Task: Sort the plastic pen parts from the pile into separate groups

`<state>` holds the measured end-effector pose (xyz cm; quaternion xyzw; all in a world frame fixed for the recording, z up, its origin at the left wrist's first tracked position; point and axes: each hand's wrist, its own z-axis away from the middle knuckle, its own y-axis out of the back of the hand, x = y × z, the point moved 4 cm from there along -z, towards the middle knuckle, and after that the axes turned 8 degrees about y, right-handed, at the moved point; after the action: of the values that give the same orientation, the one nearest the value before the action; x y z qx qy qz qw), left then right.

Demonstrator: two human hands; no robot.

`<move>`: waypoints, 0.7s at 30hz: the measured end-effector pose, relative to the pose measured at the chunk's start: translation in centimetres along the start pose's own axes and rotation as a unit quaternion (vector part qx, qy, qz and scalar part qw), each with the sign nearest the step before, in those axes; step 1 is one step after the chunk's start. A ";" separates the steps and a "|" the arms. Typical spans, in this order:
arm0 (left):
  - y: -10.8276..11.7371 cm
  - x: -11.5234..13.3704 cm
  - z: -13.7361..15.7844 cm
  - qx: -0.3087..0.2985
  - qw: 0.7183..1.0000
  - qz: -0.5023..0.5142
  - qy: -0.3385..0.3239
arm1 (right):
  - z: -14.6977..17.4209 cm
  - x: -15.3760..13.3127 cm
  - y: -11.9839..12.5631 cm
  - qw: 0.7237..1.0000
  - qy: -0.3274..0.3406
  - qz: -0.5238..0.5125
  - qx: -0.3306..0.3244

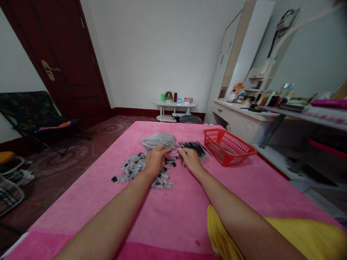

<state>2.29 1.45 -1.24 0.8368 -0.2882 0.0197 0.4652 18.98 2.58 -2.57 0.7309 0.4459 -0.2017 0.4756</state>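
Note:
My left hand (156, 159) is closed in a pinch over the middle of the pink-covered table, with a thin clear pen barrel (172, 148) showing at its fingertips. Close by on the right, my right hand (191, 159) is pinched too; what it grips is too small to make out. Beyond the left hand lies a bundle of clear pen barrels (159, 139). Around and under that hand spreads a loose heap of whitish translucent pen caps and small black pieces (135, 167). Thin black pen refills (197, 147) lie behind the right hand, partly hidden by it.
A red plastic basket (230, 146) stands on the table at the right, something thin inside it. Yellow cloth (306, 234) lies near my right forearm. Past the table are a small white stand (175, 104), a dresser (238, 115) and a folding chair (35, 112).

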 end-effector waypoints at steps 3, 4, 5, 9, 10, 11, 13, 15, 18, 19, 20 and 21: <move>0.0 -0.1 0.0 0.004 1.000 0.002 0.002 | -0.1 -0.2 0.2 0.999 0.026 -0.016 0.015; 0.0 -0.2 0.0 0.005 1.000 0.005 0.000 | -0.1 -0.2 0.2 0.999 0.032 -0.018 0.013; -0.1 -0.2 0.0 0.006 1.000 0.008 -0.003 | -0.1 -0.2 0.1 0.999 0.032 -0.018 0.004; -0.1 -0.1 0.0 -0.001 1.000 0.014 -0.018 | 0.2 0.2 -0.4 0.999 -0.020 -0.022 -0.042; -0.1 -0.1 0.0 -0.001 1.000 0.014 -0.018 | 0.3 0.2 -0.4 0.998 -0.034 -0.031 -0.048; -0.1 -0.2 0.0 0.002 1.000 0.013 -0.016 | 0.3 0.2 -0.5 0.997 -0.044 -0.043 -0.049; -0.1 -0.3 0.0 0.010 1.000 0.014 -0.008 | 0.3 0.0 -0.4 0.996 -0.042 -0.065 -0.033; -0.1 -0.4 0.0 0.013 1.000 0.015 -0.004 | 0.2 -0.3 -0.2 0.997 -0.022 -0.072 -0.011; -0.1 -0.3 0.0 0.006 1.000 0.019 -0.011 | 0.1 -0.3 -0.2 0.998 -0.005 -0.060 -0.019; -0.1 -0.3 0.0 0.006 1.000 0.022 -0.013 | 0.1 -0.3 -0.2 0.998 -0.007 -0.057 -0.027; -0.1 -0.3 0.0 0.006 1.000 0.025 -0.013 | 0.1 -0.2 -0.2 0.998 -0.010 -0.056 -0.029; -0.1 -0.3 0.0 0.008 0.999 0.029 -0.012 | 0.1 -0.2 -0.1 0.998 -0.010 -0.056 -0.024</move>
<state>2.04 1.61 -1.39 0.8321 -0.3178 0.0254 0.4537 18.78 2.43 -2.57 0.6909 0.4864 -0.2249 0.4854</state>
